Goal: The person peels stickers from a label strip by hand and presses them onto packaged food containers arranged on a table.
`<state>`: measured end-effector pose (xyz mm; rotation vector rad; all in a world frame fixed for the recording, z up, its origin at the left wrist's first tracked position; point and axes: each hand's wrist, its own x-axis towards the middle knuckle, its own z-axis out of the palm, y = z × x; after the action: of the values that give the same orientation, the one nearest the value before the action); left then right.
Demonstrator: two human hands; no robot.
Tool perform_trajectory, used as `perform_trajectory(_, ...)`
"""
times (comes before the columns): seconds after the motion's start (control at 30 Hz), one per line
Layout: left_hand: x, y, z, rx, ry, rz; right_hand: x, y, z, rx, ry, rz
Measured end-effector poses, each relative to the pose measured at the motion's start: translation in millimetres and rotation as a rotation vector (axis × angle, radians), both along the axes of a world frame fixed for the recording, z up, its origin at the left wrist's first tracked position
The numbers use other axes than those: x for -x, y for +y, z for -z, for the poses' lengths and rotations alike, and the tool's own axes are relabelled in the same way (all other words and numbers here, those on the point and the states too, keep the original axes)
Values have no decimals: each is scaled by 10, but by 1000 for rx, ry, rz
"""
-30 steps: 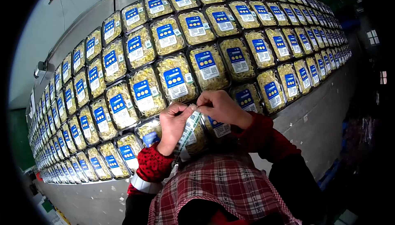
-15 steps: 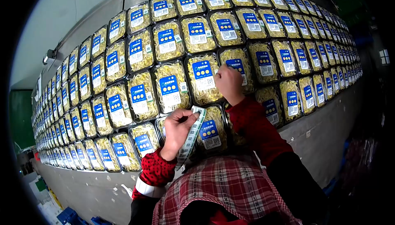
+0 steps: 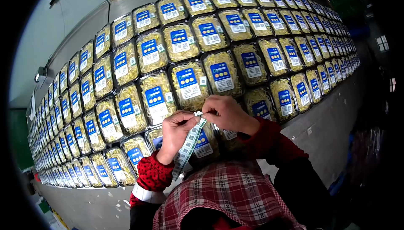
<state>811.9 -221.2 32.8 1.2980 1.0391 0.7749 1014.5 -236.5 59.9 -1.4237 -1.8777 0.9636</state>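
Observation:
My left hand [image 3: 176, 134] pinches a strip of small green-and-white QR stickers [image 3: 186, 149] near its top end, and the strip hangs down toward the apron. Against that top end, my right hand [image 3: 229, 113] closes thumb and finger on a sticker at the strip's tip. Just beyond the hands lies a black tray of bean sprouts [image 3: 198, 101] with a blue-and-white label and a small sticker at the label's right. The neighbouring tray to its right [image 3: 232, 85] shows only the large label. Another tray, partly hidden, sits under the strip and my wrists.
Many similar sprout trays [image 3: 119, 64] stand in long rows across a metal table [image 3: 309, 131]. Trays left of my hands and in the farther rows carry small stickers. A plaid apron [image 3: 227, 183] touches the near edge. Paper scraps dot the table's near part.
My right hand has come back from the trays to the strip's top end. A small sticker now shows on the tray beside which it was. The view has shifted slightly.

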Motion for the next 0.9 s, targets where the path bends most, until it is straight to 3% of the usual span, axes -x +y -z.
perform_trajectory(0.07,-94,-32,90,14,79,28,-193,-9,23,-2,13,36)
perform_trajectory(0.13,-228,-59,57,-23,81,61,-564,100,291,116,191,425)
perform_trajectory(0.2,-333,-80,60,5,64,65,-895,290,536,126,203,663)
perform_trajectory(0.23,-373,-74,75,4,68,63,-979,363,707,126,208,661)
perform_trajectory(0.27,-410,-63,99,0,81,41,-1041,425,888,40,36,669)
perform_trajectory(0.3,-441,-49,107,-3,95,18,-1039,473,909,-46,-135,672)
perform_trajectory(0.33,-466,-32,100,-1,106,11,-1047,496,918,-42,-124,666)
perform_trajectory(0.4,-523,5,48,-83,64,-36,-1052,512,859,-78,-500,663)
perform_trajectory(0.43,-554,34,4,-116,47,-43,-1083,493,792,-53,-532,616)
perform_trajectory(0.47,-560,50,12,-121,50,-50,-1056,471,715,-59,-527,611)
perform_trajectory(0.53,-599,54,50,-117,53,-33,-898,277,506,2,-94,278)
perform_trajectory(0.6,-655,38,19,-10,37,-36,-602,96,446,-179,208,20)
perform_trajectory(0.7,-753,22,-15,8,18,-62,-604,-26,257,10,253,9)
perform_trajectory(0.8,-846,-10,14,26,97,-51,-642,-164,221,-174,52,150)
perform_trajectory(0.9,-998,-80,20,41,67,-43,-915,-188,239,-201,17,207)
